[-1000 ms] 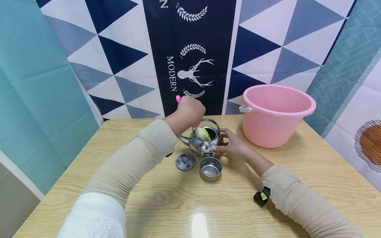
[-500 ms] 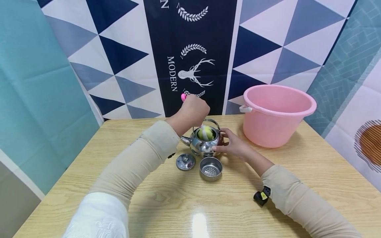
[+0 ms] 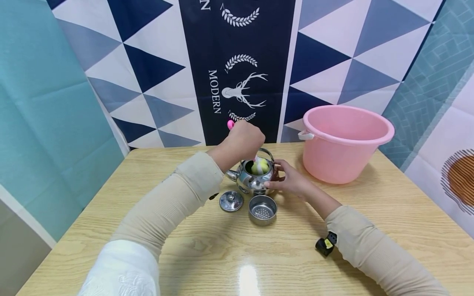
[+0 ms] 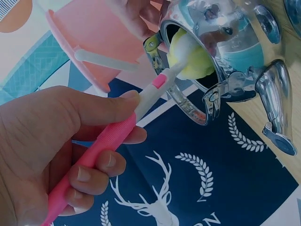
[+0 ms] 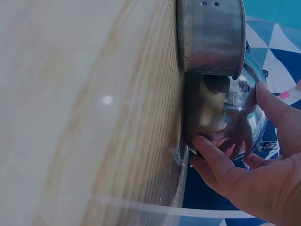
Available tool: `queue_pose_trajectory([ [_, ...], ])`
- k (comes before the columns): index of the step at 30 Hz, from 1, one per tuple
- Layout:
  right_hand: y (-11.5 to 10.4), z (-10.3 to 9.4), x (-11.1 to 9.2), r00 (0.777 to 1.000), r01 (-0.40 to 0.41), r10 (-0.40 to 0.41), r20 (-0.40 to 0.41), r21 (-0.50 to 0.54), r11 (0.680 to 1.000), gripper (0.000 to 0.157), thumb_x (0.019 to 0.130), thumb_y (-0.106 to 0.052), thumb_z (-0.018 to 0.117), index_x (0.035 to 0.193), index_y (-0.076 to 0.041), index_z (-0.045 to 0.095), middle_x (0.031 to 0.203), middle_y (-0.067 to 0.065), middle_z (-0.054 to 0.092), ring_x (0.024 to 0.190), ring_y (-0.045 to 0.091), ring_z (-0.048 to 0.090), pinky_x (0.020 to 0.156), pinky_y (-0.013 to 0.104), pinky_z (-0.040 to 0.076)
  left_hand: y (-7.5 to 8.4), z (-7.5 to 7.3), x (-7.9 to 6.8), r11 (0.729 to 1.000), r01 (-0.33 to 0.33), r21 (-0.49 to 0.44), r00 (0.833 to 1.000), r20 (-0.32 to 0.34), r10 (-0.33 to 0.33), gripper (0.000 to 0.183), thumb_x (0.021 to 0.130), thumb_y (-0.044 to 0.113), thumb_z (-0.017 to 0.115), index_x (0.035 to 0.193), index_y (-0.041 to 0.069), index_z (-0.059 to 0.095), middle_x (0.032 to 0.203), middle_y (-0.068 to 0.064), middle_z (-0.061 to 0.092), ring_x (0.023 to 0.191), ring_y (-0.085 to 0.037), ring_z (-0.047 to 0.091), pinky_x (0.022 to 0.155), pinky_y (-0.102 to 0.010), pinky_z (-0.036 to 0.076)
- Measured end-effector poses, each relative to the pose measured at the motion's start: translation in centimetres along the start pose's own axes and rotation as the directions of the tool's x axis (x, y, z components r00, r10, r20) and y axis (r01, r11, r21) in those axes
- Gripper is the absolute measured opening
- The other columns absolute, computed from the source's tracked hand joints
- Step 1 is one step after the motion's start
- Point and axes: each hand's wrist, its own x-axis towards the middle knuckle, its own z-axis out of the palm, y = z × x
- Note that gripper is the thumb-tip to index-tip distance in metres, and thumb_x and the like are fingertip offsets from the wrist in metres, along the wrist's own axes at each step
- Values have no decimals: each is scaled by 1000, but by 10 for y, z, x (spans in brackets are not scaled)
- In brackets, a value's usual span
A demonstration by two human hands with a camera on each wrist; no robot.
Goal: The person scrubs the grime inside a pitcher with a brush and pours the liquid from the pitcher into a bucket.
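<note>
My left hand (image 3: 242,137) grips the pink-and-white handle (image 4: 117,132) of a sponge brush above the teapot. The brush's yellow-green and white sponge head (image 4: 200,66) sits in the mouth of the shiny steel teapot (image 3: 249,183), its lower part hidden inside. On the teapot's right side, my right hand (image 3: 290,179) holds the body between thumb and fingers; the right wrist view shows the fingertips against the metal. The teapot's hoop handle (image 4: 188,108) stands up, partly behind my left hand in the head view. Its spout (image 3: 231,174) points left.
In front of the teapot lie its round lid (image 3: 231,201) and a steel strainer cup (image 3: 262,211) with a perforated bottom. A large pink bucket (image 3: 344,156) stands behind on the right of the wooden table (image 3: 207,250). A patterned cloth (image 3: 155,74) hangs at the back.
My left hand has shifted a little to the right, and the sponge head has moved from the left to the right of the teapot's mouth. My right hand and the teapot stay in place.
</note>
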Motion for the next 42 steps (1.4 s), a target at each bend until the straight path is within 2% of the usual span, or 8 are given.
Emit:
queue_pose_trajectory([
  [13, -1, -1, -1, 999, -32, 32, 4, -15, 999, 89, 86, -24, 77, 152, -7, 19, 153, 30, 22, 130, 49, 39, 105, 54, 36, 5, -3, -4, 999, -28, -38, 1000, 0, 28, 11, 86, 28, 63, 91, 20, 70, 73, 6, 56, 64, -11, 52, 56, -24, 46],
  [18, -3, -1, -2, 999, -45, 45, 1, -10, 999, 89, 86, -23, 77, 152, -7, 19, 154, 29, 22, 131, 48, 39, 105, 54, 35, 4, -4, -9, 997, -18, -69, 999, 48, 21, 15, 86, 32, 65, 92, 20, 70, 72, 6, 54, 65, -11, 53, 56, -25, 45],
  [22, -3, -1, -2, 999, -39, 39, -4, -13, 999, 89, 86, -23, 77, 152, -7, 20, 153, 29, 23, 129, 48, 40, 104, 54, 37, 1, -4, -13, 997, 11, -79, 995, 98, -4, 12, 87, 29, 63, 92, 20, 70, 73, 6, 54, 66, -11, 54, 57, -25, 45],
  [27, -1, 0, 0, 1000, -21, 21, -6, -11, 1000, 89, 85, -23, 77, 152, -5, 21, 152, 30, 24, 128, 48, 42, 103, 53, 39, -3, -2, -15, 997, 43, -66, 992, 118, -35, 11, 88, 26, 61, 90, 20, 70, 73, 7, 56, 65, -10, 53, 57, -26, 44],
  [31, 0, 1, 0, 1000, -8, 8, -12, -16, 1000, 87, 85, -22, 77, 151, -4, 22, 152, 31, 24, 127, 49, 43, 103, 52, 39, -7, 1, -13, 997, 55, -59, 992, 116, -48, 11, 89, 27, 61, 86, 20, 70, 72, 7, 55, 65, -11, 52, 57, -27, 44],
  [37, 0, 1, -1, 1000, -4, 3, -16, -23, 1000, 87, 86, -21, 77, 151, -4, 23, 152, 30, 25, 127, 49, 44, 103, 52, 38, -12, 7, -7, 996, 48, -78, 997, 71, -42, 13, 86, 30, 66, 81, 18, 68, 71, 5, 57, 66, -14, 54, 58, -29, 47],
  [42, -1, 0, -1, 1000, -2, 2, -13, -12, 1000, 87, 86, -21, 77, 151, -4, 22, 151, 31, 25, 127, 49, 43, 102, 52, 40, -11, 10, -4, 997, 25, -78, 999, 33, -22, 17, 85, 35, 68, 85, 18, 67, 72, 5, 58, 66, -14, 54, 58, -30, 48],
])
